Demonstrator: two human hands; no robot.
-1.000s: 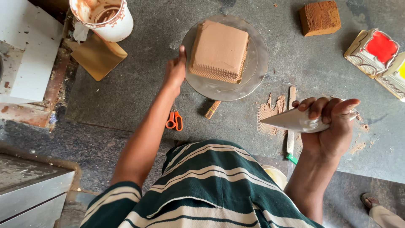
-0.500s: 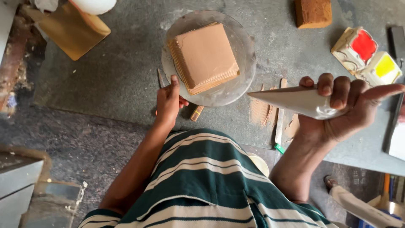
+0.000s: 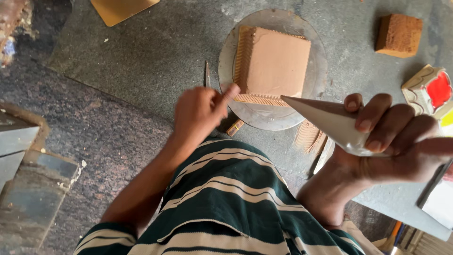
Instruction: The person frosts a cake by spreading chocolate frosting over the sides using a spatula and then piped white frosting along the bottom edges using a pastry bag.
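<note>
Taking the round turntable (image 3: 226, 66) as the landmark: off its upper left lies a tan square card (image 3: 120, 9), with a wide stretch of bare grey counter (image 3: 141, 61) between the two. Just left of the turntable's rim a thin metal tool (image 3: 207, 74) lies flat, and the left hand (image 3: 200, 111) hovers over the near rim, loosely curled with the forefinger stretched toward the square brown cake (image 3: 273, 63) – probably to steady or turn it. The cake sits centred, a margin of plate all round. At the turntable's lower right, the right hand (image 3: 391, 139) pinches a white piping cone (image 3: 330, 122), fingers pressed together, tip aimed at the cake's ridged near edge. Farther right sit a brown block (image 3: 399, 35) and a red-filled tub (image 3: 430, 90).
</note>
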